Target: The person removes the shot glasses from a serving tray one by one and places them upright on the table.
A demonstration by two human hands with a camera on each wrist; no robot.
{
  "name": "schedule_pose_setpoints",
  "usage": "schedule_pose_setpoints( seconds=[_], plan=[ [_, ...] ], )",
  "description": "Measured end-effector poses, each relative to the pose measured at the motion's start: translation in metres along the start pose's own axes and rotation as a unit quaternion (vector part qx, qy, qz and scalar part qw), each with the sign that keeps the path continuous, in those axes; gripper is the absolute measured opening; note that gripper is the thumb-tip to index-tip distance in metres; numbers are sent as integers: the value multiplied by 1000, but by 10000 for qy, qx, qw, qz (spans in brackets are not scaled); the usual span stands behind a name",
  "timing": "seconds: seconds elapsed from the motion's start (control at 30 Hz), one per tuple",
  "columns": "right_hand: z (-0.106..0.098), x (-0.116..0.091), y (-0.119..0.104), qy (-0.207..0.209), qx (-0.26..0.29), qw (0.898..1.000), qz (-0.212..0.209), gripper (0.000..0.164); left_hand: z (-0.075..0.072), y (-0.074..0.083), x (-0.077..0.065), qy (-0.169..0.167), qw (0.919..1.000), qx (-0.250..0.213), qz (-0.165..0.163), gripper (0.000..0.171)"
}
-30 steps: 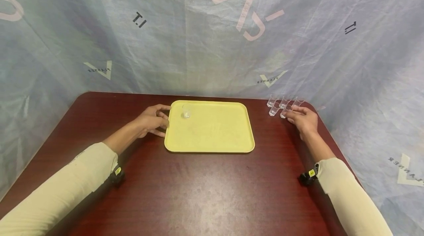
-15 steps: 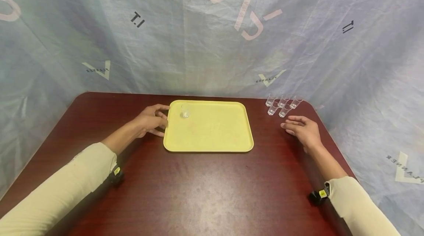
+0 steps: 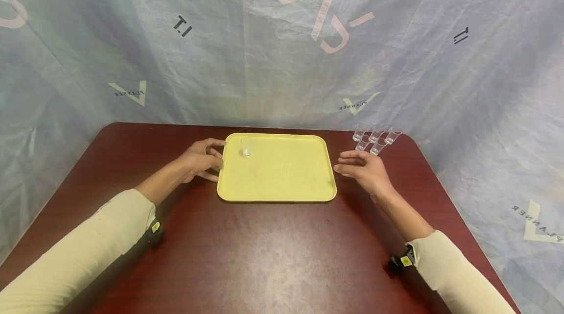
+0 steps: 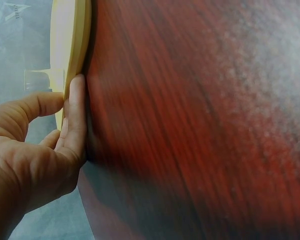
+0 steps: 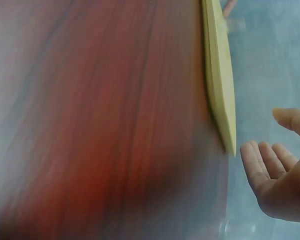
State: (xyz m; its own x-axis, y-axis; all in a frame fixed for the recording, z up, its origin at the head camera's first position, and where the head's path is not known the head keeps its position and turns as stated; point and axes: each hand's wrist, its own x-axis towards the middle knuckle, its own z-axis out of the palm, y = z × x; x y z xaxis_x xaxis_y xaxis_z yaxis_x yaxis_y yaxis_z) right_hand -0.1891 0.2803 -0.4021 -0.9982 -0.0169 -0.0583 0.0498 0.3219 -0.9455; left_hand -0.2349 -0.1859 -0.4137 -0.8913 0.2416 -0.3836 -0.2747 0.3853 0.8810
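Note:
A yellow rectangular tray (image 3: 277, 169) lies on the table, with one small clear shot glass (image 3: 246, 148) upright near its far left corner. My left hand (image 3: 198, 161) rests at the tray's left edge, its spread fingers touching the rim. The left wrist view shows the fingers (image 4: 77, 112) against the side of the tray. Just off the tray's right edge hovers my right hand (image 3: 365, 173), fingers loosely extended with nothing in them. In the right wrist view a gap separates thumb and fingers (image 5: 255, 165). Behind this hand several more clear shot glasses (image 3: 378, 145) stand grouped.
The dark red wooden table (image 3: 273, 250) extends toward me from the tray. A grey printed sheet (image 3: 246, 49) hangs along the back and both sides. The grouped glasses are close to the table's far right corner.
My right hand has drawn back from the grouped glasses, then moved left toward the tray's right edge, holding nothing. The left hand, tray and glasses keep their places.

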Motion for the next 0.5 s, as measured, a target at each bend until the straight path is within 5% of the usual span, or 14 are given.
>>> schedule_pose_setpoints(
  seconds=[0.5],
  plan=[
    [94,24,-23,-673,220,9973,-188,50,0,-1,1,-15,10000,-37,32,91]
  ],
)
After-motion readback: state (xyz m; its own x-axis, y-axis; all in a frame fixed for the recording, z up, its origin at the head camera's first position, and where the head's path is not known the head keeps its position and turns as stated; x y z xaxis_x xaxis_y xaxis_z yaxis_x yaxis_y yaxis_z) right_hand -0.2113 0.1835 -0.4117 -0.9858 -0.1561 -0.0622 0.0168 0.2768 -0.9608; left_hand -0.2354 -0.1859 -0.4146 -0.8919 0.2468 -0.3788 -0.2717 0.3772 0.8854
